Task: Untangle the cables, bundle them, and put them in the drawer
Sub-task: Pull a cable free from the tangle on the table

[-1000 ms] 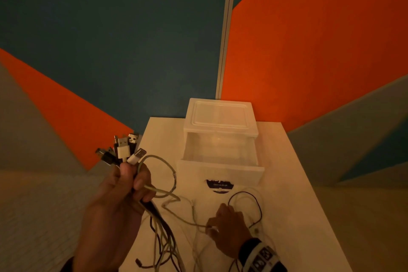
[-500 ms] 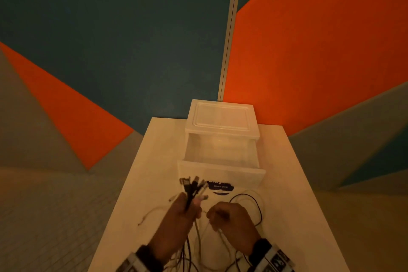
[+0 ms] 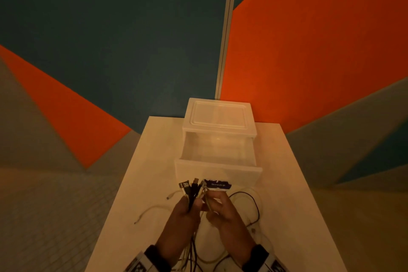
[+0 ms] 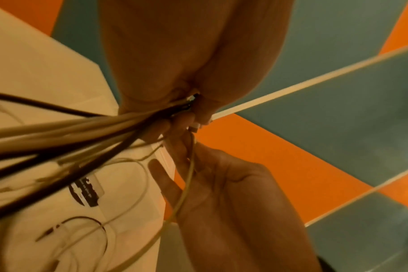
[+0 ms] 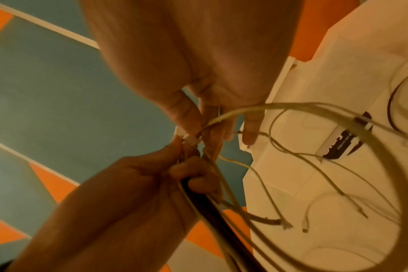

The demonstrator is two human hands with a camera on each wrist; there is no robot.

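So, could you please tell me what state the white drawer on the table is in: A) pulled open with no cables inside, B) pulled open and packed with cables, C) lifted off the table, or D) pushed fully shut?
A: the drawer is pulled open with nothing visible inside, while the left hand grips the cable ends.

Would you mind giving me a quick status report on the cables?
Left hand grips the cable bunch, plugs up. Right hand pinches one pale cable beside it. Drawer open; loose cable ends on the table.
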